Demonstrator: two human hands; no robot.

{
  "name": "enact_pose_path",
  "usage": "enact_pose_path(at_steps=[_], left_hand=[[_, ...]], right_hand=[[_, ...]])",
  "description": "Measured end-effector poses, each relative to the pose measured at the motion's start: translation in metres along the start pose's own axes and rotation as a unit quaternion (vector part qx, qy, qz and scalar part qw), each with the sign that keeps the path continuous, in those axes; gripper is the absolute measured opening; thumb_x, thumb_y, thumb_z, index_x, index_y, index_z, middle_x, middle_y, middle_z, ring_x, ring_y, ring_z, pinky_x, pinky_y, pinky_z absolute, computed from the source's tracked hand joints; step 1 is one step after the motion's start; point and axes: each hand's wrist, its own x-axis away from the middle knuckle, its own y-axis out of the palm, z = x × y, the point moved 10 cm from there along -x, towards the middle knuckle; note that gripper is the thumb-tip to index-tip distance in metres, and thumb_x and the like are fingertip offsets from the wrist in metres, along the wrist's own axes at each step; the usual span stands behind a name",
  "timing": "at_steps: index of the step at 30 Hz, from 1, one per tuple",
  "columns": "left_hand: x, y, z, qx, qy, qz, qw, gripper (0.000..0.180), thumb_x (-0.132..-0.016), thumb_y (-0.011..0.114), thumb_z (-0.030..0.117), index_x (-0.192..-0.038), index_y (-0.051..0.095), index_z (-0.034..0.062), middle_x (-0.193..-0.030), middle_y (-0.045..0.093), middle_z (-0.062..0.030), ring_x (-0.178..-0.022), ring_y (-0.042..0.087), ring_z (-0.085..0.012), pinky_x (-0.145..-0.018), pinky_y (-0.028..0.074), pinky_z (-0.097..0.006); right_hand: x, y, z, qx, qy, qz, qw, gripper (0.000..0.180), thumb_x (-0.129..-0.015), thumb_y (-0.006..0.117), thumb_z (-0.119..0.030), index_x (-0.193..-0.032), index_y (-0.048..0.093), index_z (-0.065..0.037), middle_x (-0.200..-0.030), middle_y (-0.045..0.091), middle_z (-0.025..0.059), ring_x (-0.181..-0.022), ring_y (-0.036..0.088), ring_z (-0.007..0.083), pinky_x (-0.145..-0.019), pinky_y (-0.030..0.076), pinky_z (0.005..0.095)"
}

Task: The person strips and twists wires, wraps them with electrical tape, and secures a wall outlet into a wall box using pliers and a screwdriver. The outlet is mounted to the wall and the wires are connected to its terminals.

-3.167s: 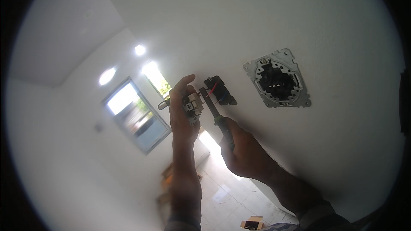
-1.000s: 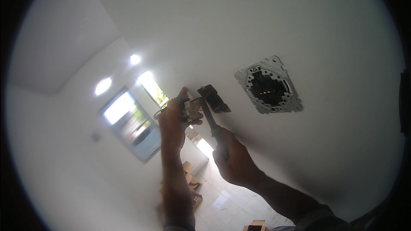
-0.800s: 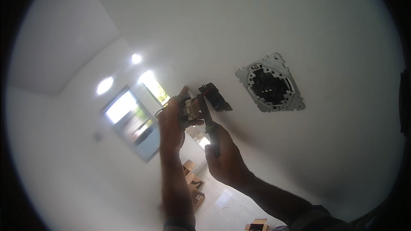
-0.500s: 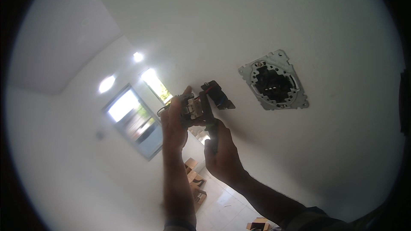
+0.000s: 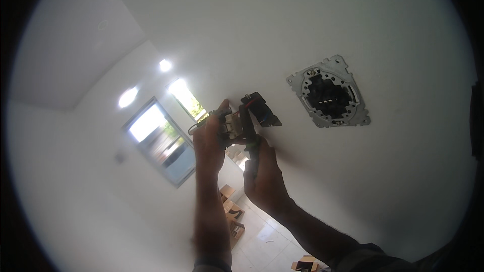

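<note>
My left hand (image 5: 209, 143) is closed round an electrical wall insert (image 5: 231, 127), a dark frame with a pale terminal block in its middle. In my right hand (image 5: 264, 174) is a dark hand tool (image 5: 249, 143), whose upper end reaches up beside the insert; its exact kind is hard to make out. Just behind, in the white wall, a dark square wall box (image 5: 261, 108) shows a red and a blue wire. Farther right, a second wall insert (image 5: 330, 95) sits against the wall, with a grey metal mounting plate round a black centre.
The white wall (image 5: 403, 70) fills the right side. Beyond my hands are a large window (image 5: 161, 141) and a narrow bright window (image 5: 186, 98). Below, opened cardboard boxes (image 5: 234, 211) lie on the pale tiled floor (image 5: 264, 236), with another box (image 5: 305, 263) by the lower edge.
The view has shifted slightly, so the mounted insert appears a little farther right and higher. Both hands keep their hold, with the tool still beside the insert.
</note>
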Motion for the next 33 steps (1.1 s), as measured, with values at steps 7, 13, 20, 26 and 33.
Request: enact_pose_path(at_steps=[7,13,20,26,33], left_hand=[[0.01,0.01,0.028,-0.187,0.092,0.043,0.977,0.071,-0.114,0.039,0.051,-0.143,0.06,-0.0102,-0.12,0.076,-0.0159,-0.099,0.07,-0.015,-0.09,0.055,-0.031],[0.006,0.011,0.022,-0.126,0.148,0.005,0.981,0.069,-0.114,0.041,0.05,-0.155,0.049,-0.0053,-0.11,0.073,-0.012,-0.093,0.07,-0.0149,-0.081,0.057,-0.031],[0.007,0.015,0.02,-0.095,0.117,0.04,0.988,0.072,-0.114,0.038,0.053,-0.157,0.045,-0.0044,-0.113,0.074,-0.0121,-0.097,0.07,-0.0154,-0.088,0.056,-0.031],[0.004,0.028,-0.014,0.199,0.075,0.025,0.977,0.077,-0.113,0.041,0.055,-0.166,0.03,0.0001,-0.116,0.068,-0.0088,-0.104,0.066,-0.014,-0.091,0.054,-0.029],[0.003,0.022,0.006,0.013,0.136,0.014,0.99,0.081,-0.113,0.042,0.055,-0.164,0.028,-0.0069,-0.118,0.066,-0.0089,-0.108,0.067,-0.0151,-0.095,0.054,-0.03]], right_hand=[[0.002,-0.012,-0.005,-0.026,0.016,-0.038,0.999,0.075,-0.093,0.06,-0.005,-0.156,0.022,0.009,-0.12,0.049,0.0322,-0.104,0.062,0.0506,-0.086,0.056,0.0557],[0.0,-0.014,-0.007,0.009,-0.031,-0.007,0.999,0.074,-0.092,0.06,-0.005,-0.155,0.023,0.009,-0.12,0.05,0.0333,-0.103,0.063,0.0516,-0.085,0.057,0.0557],[0.0,-0.014,-0.013,-0.039,0.0,-0.047,0.998,0.066,-0.096,0.059,-0.006,-0.153,0.028,0.007,-0.118,0.053,0.0324,-0.107,0.062,0.0502,-0.09,0.055,0.0559],[-0.006,-0.03,-0.016,-0.023,-0.027,-0.063,0.997,0.062,-0.094,0.06,-0.003,-0.15,0.033,0.005,-0.123,0.054,0.0337,-0.113,0.062,0.0511,-0.097,0.054,0.0547],[-0.006,-0.034,-0.015,0.022,0.027,-0.132,0.991,0.069,-0.088,0.059,0.0,-0.151,0.03,0.006,-0.126,0.053,0.0364,-0.117,0.06,0.0536,-0.1,0.053,0.0556]])
